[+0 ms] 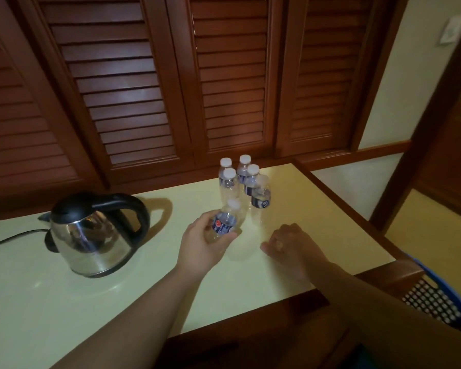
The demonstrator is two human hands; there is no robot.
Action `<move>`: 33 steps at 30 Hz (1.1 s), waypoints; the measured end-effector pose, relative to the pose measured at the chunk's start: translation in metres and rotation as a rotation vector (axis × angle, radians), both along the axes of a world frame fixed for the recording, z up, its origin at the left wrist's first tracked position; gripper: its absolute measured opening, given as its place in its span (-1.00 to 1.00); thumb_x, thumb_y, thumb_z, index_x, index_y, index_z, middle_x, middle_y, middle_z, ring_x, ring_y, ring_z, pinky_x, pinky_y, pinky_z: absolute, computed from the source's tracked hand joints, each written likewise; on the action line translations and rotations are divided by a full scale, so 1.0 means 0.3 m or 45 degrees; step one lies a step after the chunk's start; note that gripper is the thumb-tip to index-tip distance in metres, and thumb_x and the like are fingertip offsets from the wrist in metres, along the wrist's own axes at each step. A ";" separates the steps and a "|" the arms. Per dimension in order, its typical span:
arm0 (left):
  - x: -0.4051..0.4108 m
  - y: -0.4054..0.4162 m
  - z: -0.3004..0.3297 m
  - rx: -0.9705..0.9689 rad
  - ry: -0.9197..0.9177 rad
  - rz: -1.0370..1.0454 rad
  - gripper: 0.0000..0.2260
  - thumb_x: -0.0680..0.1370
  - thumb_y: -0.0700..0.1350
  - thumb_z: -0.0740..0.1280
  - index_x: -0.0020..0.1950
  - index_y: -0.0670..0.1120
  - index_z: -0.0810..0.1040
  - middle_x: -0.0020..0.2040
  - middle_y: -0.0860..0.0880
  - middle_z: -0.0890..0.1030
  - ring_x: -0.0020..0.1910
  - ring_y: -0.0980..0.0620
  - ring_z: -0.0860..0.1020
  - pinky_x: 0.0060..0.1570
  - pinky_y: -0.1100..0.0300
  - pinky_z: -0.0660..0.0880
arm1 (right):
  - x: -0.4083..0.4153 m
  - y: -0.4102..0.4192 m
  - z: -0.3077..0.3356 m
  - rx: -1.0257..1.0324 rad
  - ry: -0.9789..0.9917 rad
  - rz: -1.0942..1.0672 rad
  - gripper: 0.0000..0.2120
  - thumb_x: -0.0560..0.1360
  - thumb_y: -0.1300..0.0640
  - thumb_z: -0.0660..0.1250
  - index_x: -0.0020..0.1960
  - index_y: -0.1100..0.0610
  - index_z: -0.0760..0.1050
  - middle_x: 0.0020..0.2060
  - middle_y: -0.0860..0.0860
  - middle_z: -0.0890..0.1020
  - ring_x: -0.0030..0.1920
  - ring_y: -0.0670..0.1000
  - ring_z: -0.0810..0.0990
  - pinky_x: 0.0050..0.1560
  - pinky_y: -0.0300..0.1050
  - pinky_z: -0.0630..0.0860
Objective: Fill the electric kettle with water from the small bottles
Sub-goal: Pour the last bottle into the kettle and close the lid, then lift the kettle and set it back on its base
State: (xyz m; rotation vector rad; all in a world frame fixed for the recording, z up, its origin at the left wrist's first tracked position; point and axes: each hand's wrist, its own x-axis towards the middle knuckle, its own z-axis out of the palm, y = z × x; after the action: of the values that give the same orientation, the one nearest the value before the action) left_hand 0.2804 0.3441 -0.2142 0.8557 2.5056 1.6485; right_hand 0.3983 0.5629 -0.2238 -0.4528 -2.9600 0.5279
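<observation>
While the kettle lid is down, no water can go in; findings run from largest item to smallest, all placed relative to the kettle.

Table (64, 302): pale top carrying every item; the kettle stands on its left part, leaving bare surface in front for handling.

Kettle (96, 235): steel body, black handle and lid, upright, spout pointing left, cord (11, 237) trailing off to its left. Lid appears closed, so I judge it must be opened before pouring.

Bottle cluster (244, 182): five small capped bottles standing upright to the right of the kettle and further back, grouped close, probably as the supply within easy reach.

Left hand (205, 243): to the right of the kettle, fingers and thumb wrapped round the held bottle's middle, a grip suited to lifting and steadying it.

Right hand (288, 243): further right of the kettle, knuckles up, fingers loosely curled, holding nothing; seemingly placed to take the cap.

Held bottle (225, 222): between kettle and cluster, tilted slightly, white cap on, blurred. Contents cannot be judged.

Stage: first bottle picked, uncapping not yet done.
</observation>
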 end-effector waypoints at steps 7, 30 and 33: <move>-0.019 0.081 -0.001 0.118 -0.154 0.119 -0.62 0.47 -0.06 0.58 0.23 0.13 0.57 0.09 0.15 0.70 0.02 0.24 0.66 0.07 0.14 0.62 | 0.005 0.034 -0.086 0.056 0.086 -0.035 -0.48 0.58 -0.30 0.21 0.42 -0.05 0.49 0.39 -0.09 0.46 0.42 -0.01 0.34 0.43 -0.02 0.27; -0.044 0.146 -0.031 -0.116 -0.153 0.242 -0.65 0.36 0.09 0.59 0.03 0.10 0.52 -0.02 0.12 0.64 -0.04 0.14 0.63 -0.04 0.19 0.58 | 0.015 0.038 -0.126 0.021 0.161 -0.022 -0.47 0.61 -0.30 0.17 0.48 -0.08 0.45 0.47 -0.11 0.42 0.50 -0.04 0.28 0.51 -0.03 0.23; -0.031 0.056 -0.074 -0.228 -0.001 0.148 -0.71 0.40 0.10 0.59 -0.05 0.19 0.51 -0.02 0.12 0.62 -0.04 0.19 0.60 0.01 0.21 0.57 | 0.005 -0.012 -0.123 0.029 0.256 0.057 -0.51 0.59 -0.25 0.25 0.38 0.00 0.56 0.32 -0.10 0.56 0.39 -0.04 0.41 0.42 -0.02 0.37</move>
State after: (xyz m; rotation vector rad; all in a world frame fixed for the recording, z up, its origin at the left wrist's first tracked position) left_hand 0.2712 0.3609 -0.2365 0.7050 2.6982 1.4227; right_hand 0.3998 0.5592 -0.2606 -0.3119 -2.7856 0.5107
